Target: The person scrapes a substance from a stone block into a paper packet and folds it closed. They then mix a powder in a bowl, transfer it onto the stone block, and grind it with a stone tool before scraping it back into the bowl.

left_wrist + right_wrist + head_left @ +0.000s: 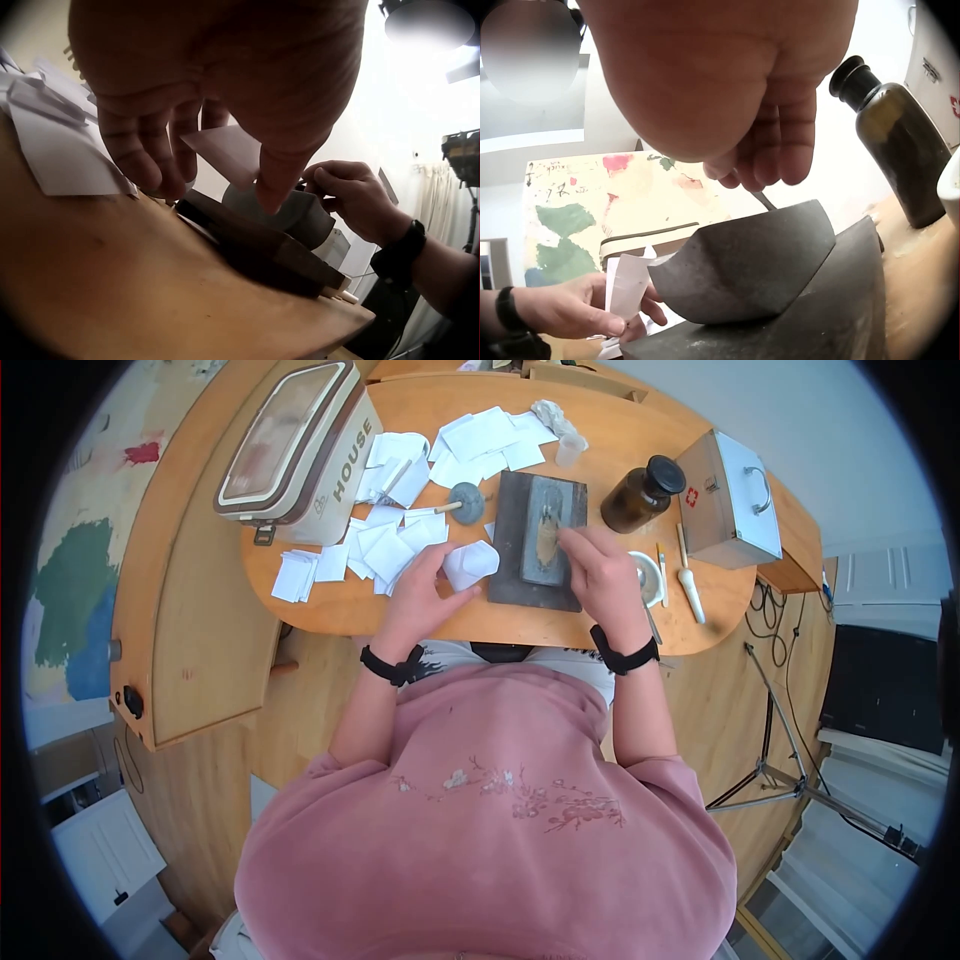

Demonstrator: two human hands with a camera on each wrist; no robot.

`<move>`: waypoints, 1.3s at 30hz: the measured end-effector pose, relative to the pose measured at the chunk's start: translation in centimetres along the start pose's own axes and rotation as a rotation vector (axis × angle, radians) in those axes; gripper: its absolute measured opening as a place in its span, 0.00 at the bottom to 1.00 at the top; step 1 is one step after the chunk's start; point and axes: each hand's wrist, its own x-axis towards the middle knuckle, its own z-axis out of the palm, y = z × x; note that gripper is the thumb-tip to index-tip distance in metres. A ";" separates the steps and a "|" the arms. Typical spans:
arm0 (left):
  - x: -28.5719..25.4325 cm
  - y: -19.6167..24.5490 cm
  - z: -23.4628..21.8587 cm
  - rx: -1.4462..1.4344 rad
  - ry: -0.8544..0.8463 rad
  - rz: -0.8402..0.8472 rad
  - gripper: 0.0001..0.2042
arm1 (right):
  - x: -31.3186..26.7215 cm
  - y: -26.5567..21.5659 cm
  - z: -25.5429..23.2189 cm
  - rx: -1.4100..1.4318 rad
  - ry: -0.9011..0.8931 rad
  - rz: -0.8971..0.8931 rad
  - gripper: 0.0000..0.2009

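At upper centre, grips paper (470,565) between thumb and fingers of the left hand (418,600); farther right, pinches a thin tool (764,201) in the right hand (608,585) at the trough (545,545).

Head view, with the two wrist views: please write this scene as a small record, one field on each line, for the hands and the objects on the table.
left hand: holds a folded white paper between fingers and thumb
left hand point
folded white paper
right hand: pinches a thin tool, mostly hidden
work piece: hollowed grey block on a dark slab
in the hollow: brownish material
left side: loose white papers, box marked HOUSE
right side: dark bottle, white case
unclear: tool's full shape
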 end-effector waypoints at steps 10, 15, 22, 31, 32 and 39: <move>-0.1 -0.1 0.2 0.011 0.011 0.029 0.33 | -1.8 -3.5 -0.5 0.059 0.174 0.231 0.06; 0.0 0.0 0.3 0.021 0.001 0.033 0.33 | -3.9 -5.7 -1.0 0.054 0.121 0.282 0.08; 0.7 0.1 0.5 0.022 0.018 0.055 0.34 | -4.2 -5.7 -0.1 -0.046 0.044 0.043 0.11; 1.5 0.9 -0.3 0.042 0.001 0.034 0.34 | -3.7 -2.4 3.0 -0.179 0.084 -0.007 0.14; 1.6 1.1 -0.4 0.035 -0.001 0.035 0.34 | -3.7 -2.4 3.1 -0.176 0.084 -0.009 0.14; 3.1 1.7 -0.3 0.079 -0.023 0.082 0.33 | -4.0 -2.1 2.8 -0.211 0.094 -0.062 0.16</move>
